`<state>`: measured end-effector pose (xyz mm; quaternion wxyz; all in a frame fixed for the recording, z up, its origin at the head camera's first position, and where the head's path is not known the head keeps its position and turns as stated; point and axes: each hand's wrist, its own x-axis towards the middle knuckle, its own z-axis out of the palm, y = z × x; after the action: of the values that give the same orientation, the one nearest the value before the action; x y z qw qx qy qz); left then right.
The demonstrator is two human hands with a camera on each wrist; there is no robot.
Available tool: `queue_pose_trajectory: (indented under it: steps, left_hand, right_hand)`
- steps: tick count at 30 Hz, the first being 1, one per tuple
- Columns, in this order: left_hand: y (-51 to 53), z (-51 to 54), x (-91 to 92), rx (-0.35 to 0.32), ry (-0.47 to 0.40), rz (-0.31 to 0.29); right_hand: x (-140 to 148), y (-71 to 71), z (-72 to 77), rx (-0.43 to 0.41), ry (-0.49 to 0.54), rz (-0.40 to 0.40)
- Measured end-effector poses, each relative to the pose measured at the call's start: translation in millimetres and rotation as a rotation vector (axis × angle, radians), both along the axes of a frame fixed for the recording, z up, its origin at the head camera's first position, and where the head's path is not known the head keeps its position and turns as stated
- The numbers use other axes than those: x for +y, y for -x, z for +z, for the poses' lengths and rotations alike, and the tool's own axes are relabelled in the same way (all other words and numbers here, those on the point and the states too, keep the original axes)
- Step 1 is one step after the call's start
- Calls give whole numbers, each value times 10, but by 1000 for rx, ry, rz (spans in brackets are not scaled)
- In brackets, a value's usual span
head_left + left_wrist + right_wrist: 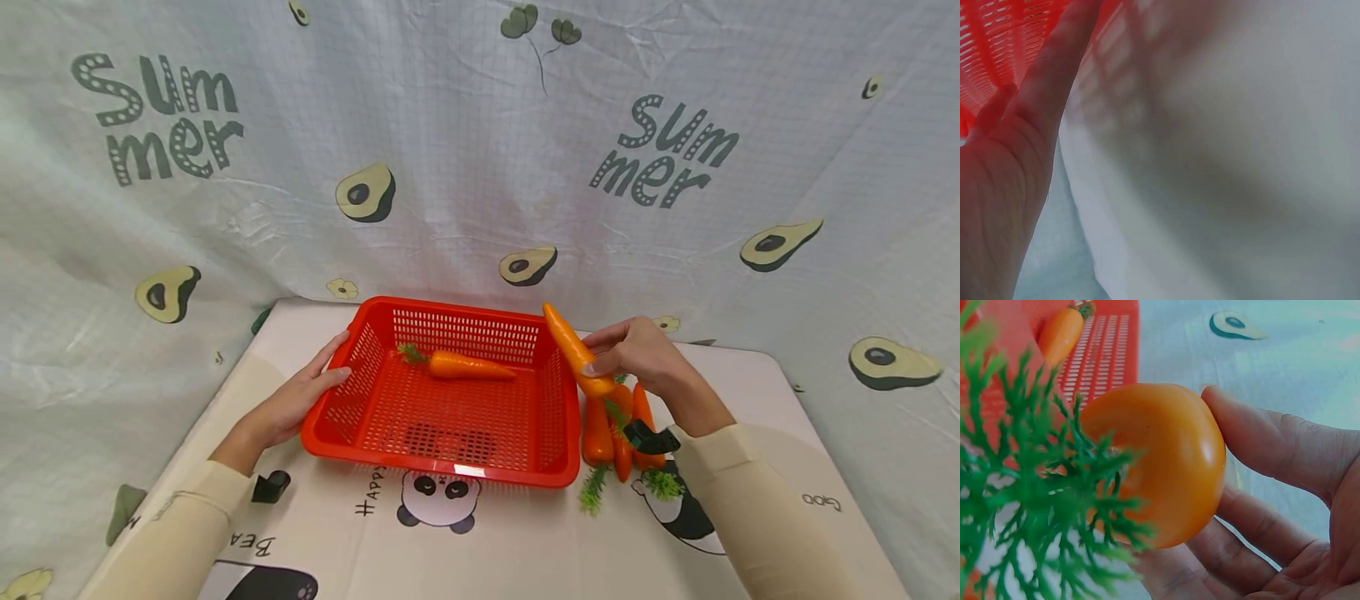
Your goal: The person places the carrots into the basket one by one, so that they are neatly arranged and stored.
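Note:
An orange carrot (572,346) with green leaves (1054,469) is held by my right hand (637,354), thumb and fingers around its thick end. Its narrow tip points up and left, above the right rim of the red basket (442,469). On the basket's left side, my left hand (300,396) holds the rim, with the thumb over the edge; some of its fingers are hidden. Inside the basket, another carrot (468,367) lies near the back wall, leaves to the left. Several carrots (597,433) lie bunched on the table just outside the basket's right wall.
The table (525,550) has a pale cover printed with pandas and letters. Behind it hangs a white cloth (450,125) with avocado prints, close to the back edge. Black wrist devices (649,437) sit on both arms.

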<state>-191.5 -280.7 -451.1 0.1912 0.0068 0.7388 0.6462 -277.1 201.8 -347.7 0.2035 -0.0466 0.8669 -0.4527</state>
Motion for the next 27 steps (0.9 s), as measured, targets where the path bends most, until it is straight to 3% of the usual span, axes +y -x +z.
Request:
queue_pose_trajectory:
  steps: [17, 27]
  left_hand:
    - [7, 17, -26, -2, 32, 19]
    - [0, 38, -17, -3, -34, -19]
  right_hand:
    - [-426, 95, -16, -19, 62, 61]
    - [-640, 139, -59, -4, 66, 107]
